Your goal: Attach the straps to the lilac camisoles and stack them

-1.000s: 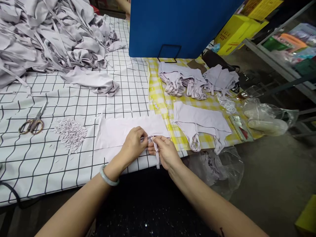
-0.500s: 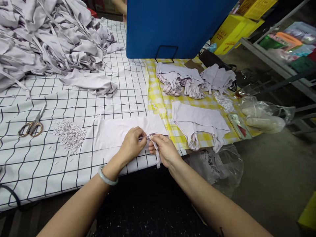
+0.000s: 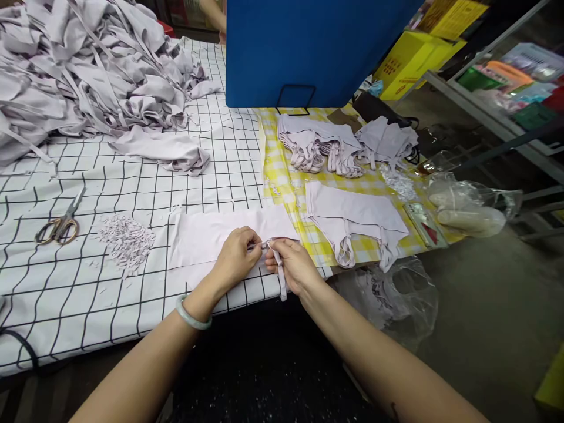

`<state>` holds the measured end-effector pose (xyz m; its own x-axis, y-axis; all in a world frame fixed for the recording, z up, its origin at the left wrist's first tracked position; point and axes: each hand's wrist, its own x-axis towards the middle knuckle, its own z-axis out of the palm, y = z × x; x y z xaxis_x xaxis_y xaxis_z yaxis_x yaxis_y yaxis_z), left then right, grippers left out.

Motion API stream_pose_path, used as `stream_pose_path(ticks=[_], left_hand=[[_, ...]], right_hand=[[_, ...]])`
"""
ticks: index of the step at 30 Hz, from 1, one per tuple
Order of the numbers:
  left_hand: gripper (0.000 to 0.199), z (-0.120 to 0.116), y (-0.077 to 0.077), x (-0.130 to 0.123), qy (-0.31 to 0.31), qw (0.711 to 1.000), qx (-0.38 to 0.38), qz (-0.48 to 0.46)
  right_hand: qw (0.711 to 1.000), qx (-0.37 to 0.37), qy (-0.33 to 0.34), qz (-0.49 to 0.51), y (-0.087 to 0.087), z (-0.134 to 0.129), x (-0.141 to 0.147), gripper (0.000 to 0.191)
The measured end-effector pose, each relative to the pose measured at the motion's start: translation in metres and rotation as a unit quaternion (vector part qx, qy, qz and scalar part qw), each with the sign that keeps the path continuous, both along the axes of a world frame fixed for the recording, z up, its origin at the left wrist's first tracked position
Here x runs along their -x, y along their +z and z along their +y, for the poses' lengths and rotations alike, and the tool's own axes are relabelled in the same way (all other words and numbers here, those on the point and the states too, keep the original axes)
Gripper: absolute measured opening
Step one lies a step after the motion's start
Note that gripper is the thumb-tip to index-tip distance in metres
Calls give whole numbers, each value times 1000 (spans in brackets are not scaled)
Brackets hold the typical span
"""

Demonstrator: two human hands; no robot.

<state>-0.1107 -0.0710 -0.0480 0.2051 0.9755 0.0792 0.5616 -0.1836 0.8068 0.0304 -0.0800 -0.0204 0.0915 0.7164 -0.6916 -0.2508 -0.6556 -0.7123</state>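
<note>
A pale lilac garment [image 3: 207, 235], a strappy top, lies flat at the table's near edge. My left hand [image 3: 237, 257] is closed in a pinch at its lower edge. Just to the right, my right hand [image 3: 293, 264] pinches a thin strap [image 3: 281, 276] of the same garment, whose loose end hangs below the fingers. The fingertips of both hands nearly meet around a small fitting that I cannot make out clearly. A neat stack of similar tops [image 3: 359, 211] lies right of my right hand.
Scissors [image 3: 57, 229] and a heap of small fabric snippets [image 3: 126, 242] lie on the left. A large pile of garments [image 3: 97, 70] fills the back left. Behind are a blue board [image 3: 308, 53] and more folded tops [image 3: 319, 138]. A phone [image 3: 426, 226] and plastic bag [image 3: 471, 208] lie right.
Both hands keep their pinch on the garment and strap with hardly any movement. The view has shifted very slightly.
</note>
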Motion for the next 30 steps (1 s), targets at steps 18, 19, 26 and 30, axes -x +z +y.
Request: stream_pose_path(ticks=[18,19,26,30], left_hand=[[34,12,-1,22,-144,981,-74,111],[38,13,-3,22,-158,974,-69,144],[55,19,-16,6,-174,954,-47,240],[48,22,0,26,-182,965,-18,188]], right_hand=[[976,-109,154,-110,19,-65,-44,55],[969,-125,163,-135,19,-77,-49,56],[950,-167,186,-185,-22,-132,-63,38],[920,-268,105,-267,-40,-138,-70,30]])
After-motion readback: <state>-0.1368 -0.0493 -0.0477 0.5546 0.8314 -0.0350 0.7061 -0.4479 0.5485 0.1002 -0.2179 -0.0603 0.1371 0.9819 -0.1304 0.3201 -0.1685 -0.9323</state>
